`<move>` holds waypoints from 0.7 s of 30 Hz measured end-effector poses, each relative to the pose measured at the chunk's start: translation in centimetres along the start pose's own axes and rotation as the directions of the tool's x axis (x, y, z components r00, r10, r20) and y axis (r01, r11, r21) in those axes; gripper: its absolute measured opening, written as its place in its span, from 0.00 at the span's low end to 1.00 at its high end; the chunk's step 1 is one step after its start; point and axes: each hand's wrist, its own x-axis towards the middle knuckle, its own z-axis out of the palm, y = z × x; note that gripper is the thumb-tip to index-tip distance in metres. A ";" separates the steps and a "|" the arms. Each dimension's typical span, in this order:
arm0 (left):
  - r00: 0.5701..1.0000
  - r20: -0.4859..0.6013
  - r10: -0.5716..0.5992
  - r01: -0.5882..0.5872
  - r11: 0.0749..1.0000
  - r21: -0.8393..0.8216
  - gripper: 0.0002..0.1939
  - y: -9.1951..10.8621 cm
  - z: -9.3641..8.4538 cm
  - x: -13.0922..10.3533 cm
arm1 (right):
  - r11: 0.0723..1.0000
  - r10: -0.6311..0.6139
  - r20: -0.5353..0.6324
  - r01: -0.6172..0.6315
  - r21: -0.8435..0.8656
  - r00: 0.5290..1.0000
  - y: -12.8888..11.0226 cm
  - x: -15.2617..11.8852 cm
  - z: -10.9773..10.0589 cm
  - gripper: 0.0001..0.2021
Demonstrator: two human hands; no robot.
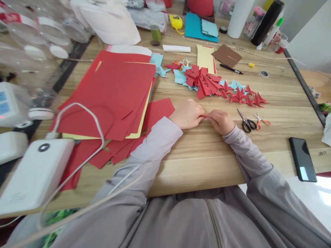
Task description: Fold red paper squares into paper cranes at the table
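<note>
A small piece of red paper is pinched between my two hands above the wooden table. My left hand is closed on its left end, with the back of the hand upward. At the other end, my right hand grips the paper between thumb and fingers. Most of the paper is hidden by my fingers. Just behind my hands lies a heap of folded red paper pieces, mixed with light blue ones. Large red sheets are stacked left of my left hand.
Black scissors and orange scissors lie right of my right hand. A phone rests at the right edge. A white power bank with a cable is at the left front.
</note>
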 end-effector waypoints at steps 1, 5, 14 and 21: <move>1.000 -0.012 -0.002 0.002 1.000 -0.003 0.10 0.1 0.0 0.0 | 1.000 -0.008 -0.005 0.008 -0.015 1.000 0.0 0.0 -0.1 0.15; 0.998 -0.057 -0.026 0.022 0.997 -0.077 0.11 0.0 -0.2 -0.1 | 0.998 -0.015 -0.050 0.013 -0.059 0.999 -0.1 0.1 -0.5 0.15; 0.989 -0.113 -0.096 0.057 0.949 -0.311 0.10 -1.0 -0.6 -0.6 | 0.999 0.034 -0.114 -0.034 0.001 0.993 -0.1 0.1 -0.8 0.13; 1.000 -0.026 0.006 -0.012 0.972 -0.235 0.10 -0.6 0.0 -0.2 | 0.997 -0.015 0.038 0.018 -0.071 0.999 -0.3 0.1 -0.2 0.16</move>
